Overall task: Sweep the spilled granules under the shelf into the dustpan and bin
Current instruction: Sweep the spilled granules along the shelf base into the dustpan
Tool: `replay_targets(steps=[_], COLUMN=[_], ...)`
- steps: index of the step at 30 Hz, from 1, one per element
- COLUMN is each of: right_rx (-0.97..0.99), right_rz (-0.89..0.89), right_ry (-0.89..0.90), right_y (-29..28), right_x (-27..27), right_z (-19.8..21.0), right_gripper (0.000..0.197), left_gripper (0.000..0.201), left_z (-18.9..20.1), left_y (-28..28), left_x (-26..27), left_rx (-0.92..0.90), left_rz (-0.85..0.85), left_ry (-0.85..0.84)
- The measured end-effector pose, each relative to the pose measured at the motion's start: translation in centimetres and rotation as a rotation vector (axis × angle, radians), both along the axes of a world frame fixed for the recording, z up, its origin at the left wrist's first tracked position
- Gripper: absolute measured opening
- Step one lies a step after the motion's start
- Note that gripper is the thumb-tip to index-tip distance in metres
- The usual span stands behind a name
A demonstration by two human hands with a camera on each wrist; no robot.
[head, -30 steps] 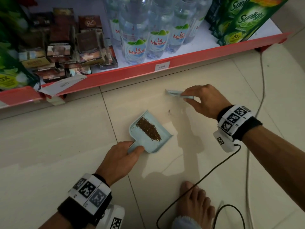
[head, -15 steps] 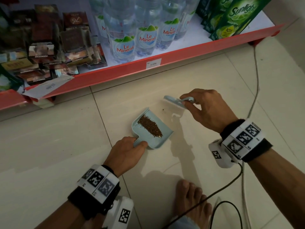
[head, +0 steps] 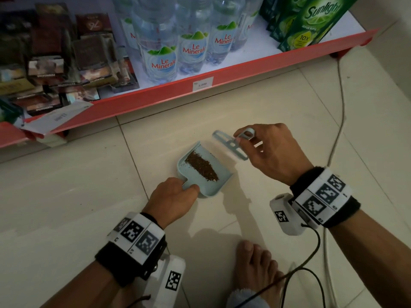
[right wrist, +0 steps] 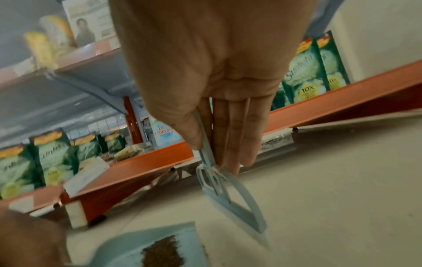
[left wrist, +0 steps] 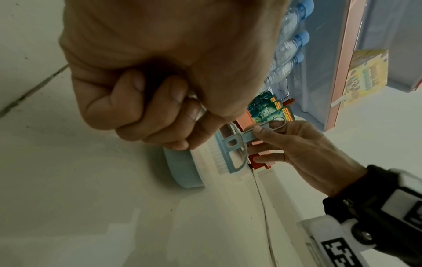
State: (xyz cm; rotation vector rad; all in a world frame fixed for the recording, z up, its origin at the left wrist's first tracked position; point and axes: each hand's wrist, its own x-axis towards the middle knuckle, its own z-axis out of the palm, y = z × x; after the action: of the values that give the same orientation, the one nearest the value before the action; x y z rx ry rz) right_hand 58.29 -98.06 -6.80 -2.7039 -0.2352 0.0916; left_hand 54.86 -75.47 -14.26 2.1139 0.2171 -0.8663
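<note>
Bare foot (head: pixel 255 261) and black cable (head: pixel 311 247) nearest, on the tile floor (head: pixel 66 185). Just past them, left hand (head: pixel 171 200) curls fingers and thumb round the handle of the light blue dustpan (head: pixel 222 167); the pan sits on the floor with its open lip facing the shelf. A brown strip of granules (head: pixel 201 166) lies inside the pan, so most of the spill looks collected. Right of the pan and a bit farther, right hand (head: pixel 273 152) pinches the stem of the small blue brush (head: pixel 229 144) between thumb and fingers; bristles sit near the pan's far right corner, whether touching the floor I cannot tell. Floor between pan and red shelf edge (head: pixel 155 101) shows almost no loose grains; under the shelf is too dark to judge. Water bottles (head: pixel 162 52) and green pouches (head: pixel 311 21) stand on the shelf, far. Judgement: sweeping nearly done; left are any last grains and the tip into the bin, which is not in view.
</note>
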Motion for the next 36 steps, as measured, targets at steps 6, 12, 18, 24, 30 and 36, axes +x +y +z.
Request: replay_targets(steps=[6,12,18,24,30,36], right_rx=[-0.208,0.025,-0.176,0.077,-0.204,0.09], right_rz=[0.059,-0.013,-0.03,0.002,-0.006,0.022], right_ry=[0.117,0.121,0.097,0.047,0.025,0.074], right_y=[1.4,1.9,1.7,2.4,2.3,3.0], right_x=[-0.2,-0.5,-0.5,-0.8,-0.4,-0.9], right_z=[-0.8,-0.6,-1.1,-0.6,-1.1,-1.1], right_gripper=[0.024,0.02,0.024,0.019,0.022,0.017], left_gripper=[0.041,0.042,0.043,0.041,0.045,0.045], left_z=[0.4,0.6,0.5,0.6,0.6,0.7], left_y=[0.1,0.6,0.8,1.0,1.3,1.5], left_x=[0.0,-0.1,-0.1,-0.1,-0.3,-0.4], left_rx=[0.014,0.026,0.027,0.033,0.024,0.028], left_rz=[-0.01,-0.021,-0.019,-0.026,-0.029,-0.025], left_ry=[0.029,0.032,0.043,0.053,0.058,0.061])
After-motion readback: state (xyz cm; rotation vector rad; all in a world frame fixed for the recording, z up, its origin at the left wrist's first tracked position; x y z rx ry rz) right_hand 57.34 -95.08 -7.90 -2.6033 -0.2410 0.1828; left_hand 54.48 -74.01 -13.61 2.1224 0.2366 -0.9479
